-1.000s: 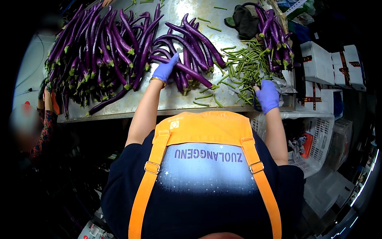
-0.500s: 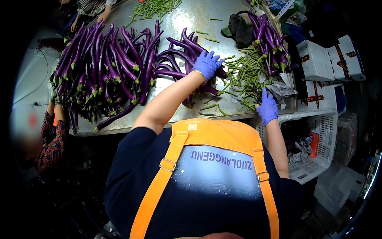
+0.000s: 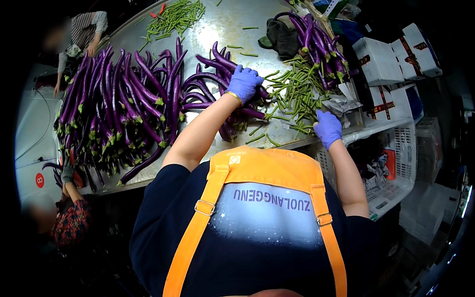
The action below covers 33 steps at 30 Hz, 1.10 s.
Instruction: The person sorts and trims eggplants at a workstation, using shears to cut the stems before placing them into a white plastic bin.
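1. While stretched forward over the metal table [image 3: 232, 24], left hand [image 3: 244, 83] in a thin blue glove lay fingers curled down on the small heap of eggplants [image 3: 217, 94]; whether actually clasping one, could not tell.
2. Long, slim, glossy purple, gently curved, each tipped with a green cap; piled crosswise near the table's middle.
3. Right hand [image 3: 327, 128], gloved the same blue, rested loosely closed at the table's near edge, touching the scattered green beans [image 3: 297, 94]; grip on any bean hidden.
4. Thin, straight, matte green sticks, strewn in a loose tangle between the two hands.
5. Crumpled pale paper [image 3: 341, 105] just beside the right hand.
6. Far larger mass of eggplants [image 3: 118, 109] spread wide across the table's left, stems mostly pointing to the near edge.
7. Another bundle of eggplants [image 3: 319, 47] at the far right, beside a dark soft cloth bag [image 3: 279, 35].
8. Dull, scuffed steel sheen on the tabletop.
9. White cartons [image 3: 378, 62] with dark straps stacked off to the right; white slotted plastic crate [image 3: 396, 168] below them.
10. Further beans [image 3: 175, 17] heaped at the far edge.
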Each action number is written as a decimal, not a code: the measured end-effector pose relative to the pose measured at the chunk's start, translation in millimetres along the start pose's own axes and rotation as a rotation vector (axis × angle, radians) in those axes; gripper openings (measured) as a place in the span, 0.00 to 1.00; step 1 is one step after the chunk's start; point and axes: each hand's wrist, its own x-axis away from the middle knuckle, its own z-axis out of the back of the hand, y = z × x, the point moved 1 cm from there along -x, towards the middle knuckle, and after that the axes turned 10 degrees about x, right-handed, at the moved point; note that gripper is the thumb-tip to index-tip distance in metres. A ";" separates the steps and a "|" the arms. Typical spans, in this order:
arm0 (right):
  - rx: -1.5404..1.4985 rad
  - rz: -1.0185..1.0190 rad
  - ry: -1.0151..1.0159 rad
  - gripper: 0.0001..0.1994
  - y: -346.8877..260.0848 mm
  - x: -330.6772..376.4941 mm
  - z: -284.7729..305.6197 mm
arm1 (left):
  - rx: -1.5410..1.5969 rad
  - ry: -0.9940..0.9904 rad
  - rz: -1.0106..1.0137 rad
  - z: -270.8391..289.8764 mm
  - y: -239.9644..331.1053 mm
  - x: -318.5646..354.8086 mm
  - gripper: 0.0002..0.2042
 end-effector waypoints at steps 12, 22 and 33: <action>-1.615 0.139 -0.346 0.28 -7.4 -15.8 -21.7 | 0.045 0.040 -0.011 17.6 5.3 1.7 0.07; -0.999 0.337 -0.071 0.21 -74.9 -18.9 15.4 | 0.053 0.017 -0.007 17.3 5.2 1.1 0.06; -0.516 0.151 -0.070 0.19 -71.2 -41.4 16.8 | 0.120 -0.054 -0.028 19.1 -0.8 27.8 0.13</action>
